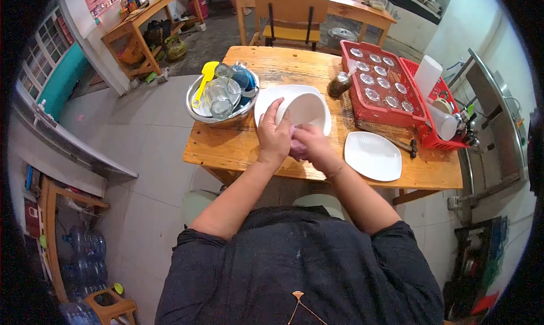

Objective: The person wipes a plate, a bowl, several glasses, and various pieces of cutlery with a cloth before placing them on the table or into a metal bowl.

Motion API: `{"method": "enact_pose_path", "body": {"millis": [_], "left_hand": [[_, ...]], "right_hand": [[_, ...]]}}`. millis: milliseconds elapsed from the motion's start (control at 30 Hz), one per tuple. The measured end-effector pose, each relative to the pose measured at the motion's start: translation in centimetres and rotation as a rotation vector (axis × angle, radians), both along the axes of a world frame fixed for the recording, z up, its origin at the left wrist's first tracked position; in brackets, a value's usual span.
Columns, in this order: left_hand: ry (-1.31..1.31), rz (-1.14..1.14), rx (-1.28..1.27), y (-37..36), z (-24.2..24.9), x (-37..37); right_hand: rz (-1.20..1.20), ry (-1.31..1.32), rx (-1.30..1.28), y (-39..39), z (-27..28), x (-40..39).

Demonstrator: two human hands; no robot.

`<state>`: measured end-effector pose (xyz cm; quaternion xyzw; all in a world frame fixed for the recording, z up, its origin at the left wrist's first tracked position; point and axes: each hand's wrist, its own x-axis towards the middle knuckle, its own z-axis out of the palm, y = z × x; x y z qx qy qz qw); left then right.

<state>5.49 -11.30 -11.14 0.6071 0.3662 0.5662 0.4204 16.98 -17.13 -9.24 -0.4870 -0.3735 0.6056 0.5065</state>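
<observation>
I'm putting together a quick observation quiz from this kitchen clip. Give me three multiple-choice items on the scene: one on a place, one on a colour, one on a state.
1. Where does the flat white plate lie?
A. Inside the metal basin
B. On the wooden table, right of the hands
C. On the chair

2. What colour is the rack of upturned glasses?
A. Red
B. Blue
C. Green

3. How is the white bowl held?
A. Flat on the table, untouched
B. Stacked in the rack
C. Tilted on edge between both hands

Answers:
1 B: it rests on the table beside the right hand.
2 A: its plastic walls are red.
3 C: the left hand grips its rim while the right presses a purple cloth near it.
</observation>
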Motion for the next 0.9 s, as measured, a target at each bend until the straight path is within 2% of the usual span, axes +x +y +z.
{"method": "enact_pose_path", "body": {"millis": [33, 67, 100, 167, 200, 300, 467, 533, 600, 700, 767, 800, 867, 900], "left_hand": [[-0.126, -0.058, -0.073, 0.3, 0.1, -0.1], [-0.255, -0.118, -0.145, 0.7, 0.3, -0.2], [-0.171, -0.093, -0.093, 1.0, 0.4, -0.4], [-0.001, -0.043, 0.003, 1.4, 0.3, -1.1], [-0.095, -0.106, -0.068, 1.0, 1.0, -1.4], [-0.134, -0.047, -0.111, 1.6, 1.0, -2.0], [-0.26, -0.083, -0.21, 1.2, 1.2, -1.1], [-0.287, -0.18, -0.247, 0.7, 1.5, -0.8], [-0.255, -0.195, -0.266, 0.2, 2.0, -0.5], [-0.042, -0.211, -0.239, -0.1, 1.6, -1.0], [-0.058, -0.245, -0.256, -0.3, 1.5, -1.4], [-0.065, -0.267, -0.259, -0.3, 1.8, -1.5], [-0.091, -0.284, -0.337, -0.9, 2.5, -1.2], [-0.067, -0.246, -0.242, -1.4, 2.0, -0.8]], "right_hand": [[0.044, 0.071, 0.006, -0.6, 1.4, 0.0], [0.031, -0.107, 0.179, -1.1, 1.8, -0.5], [0.017, -0.285, 0.347, -1.9, 2.0, -1.0], [-0.089, -1.05, 0.731, -3.6, 3.9, -1.6], [-0.147, -1.433, 0.923, -4.0, 4.4, -1.7], [0.003, -1.649, 0.791, -4.4, 3.0, 0.9], [-0.344, -1.35, 0.78, -3.2, 4.1, 1.9], [-0.212, -1.093, 0.771, -4.0, 4.6, -0.5], [-0.188, -1.102, 0.837, -5.2, 3.6, -2.4], [-0.214, -1.425, 0.997, -5.0, -0.8, -2.2], [-0.126, -1.499, 1.017, -4.2, -3.0, 0.6], [-0.181, -1.559, 1.088, -3.9, -2.1, 0.9], [-0.226, -1.522, 1.075, -3.2, -1.2, 1.4], [-0.243, -1.503, 1.067, -3.3, -0.8, 1.4]]}}
